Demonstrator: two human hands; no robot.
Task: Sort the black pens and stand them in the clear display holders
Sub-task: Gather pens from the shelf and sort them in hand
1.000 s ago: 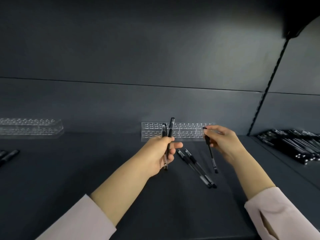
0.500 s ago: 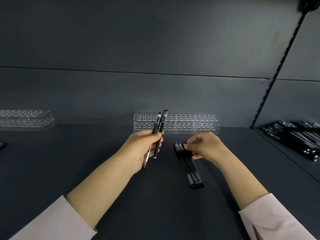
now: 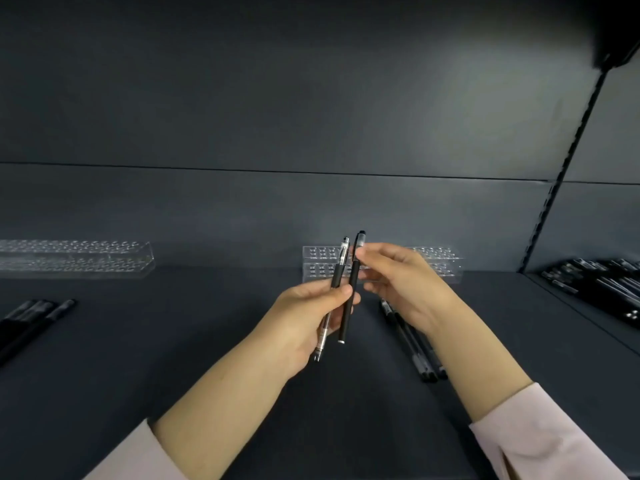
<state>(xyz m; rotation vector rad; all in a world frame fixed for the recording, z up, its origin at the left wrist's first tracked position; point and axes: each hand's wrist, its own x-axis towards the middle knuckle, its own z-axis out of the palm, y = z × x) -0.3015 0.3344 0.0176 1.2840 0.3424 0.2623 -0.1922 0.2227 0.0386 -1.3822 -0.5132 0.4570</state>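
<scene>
Pens (image 3: 337, 274): my left hand (image 3: 304, 323) grips two in front of the middle holder (image 3: 437, 268), and my right hand (image 3: 398, 282) pinches the matte pen (image 3: 345, 323) near its top. I'd slide it straight out.

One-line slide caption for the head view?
Left hand holds two black pens; right hand pinches the all-black pen before the clear holder.

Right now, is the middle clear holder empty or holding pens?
Seemingly empty: no pen stands in the middle holder; the right hand hides part.

Two black pens (image 3: 353, 277) held near-upright before the clear holder (image 3: 443, 268), others (image 3: 412, 337) lying flat nearby
</scene>
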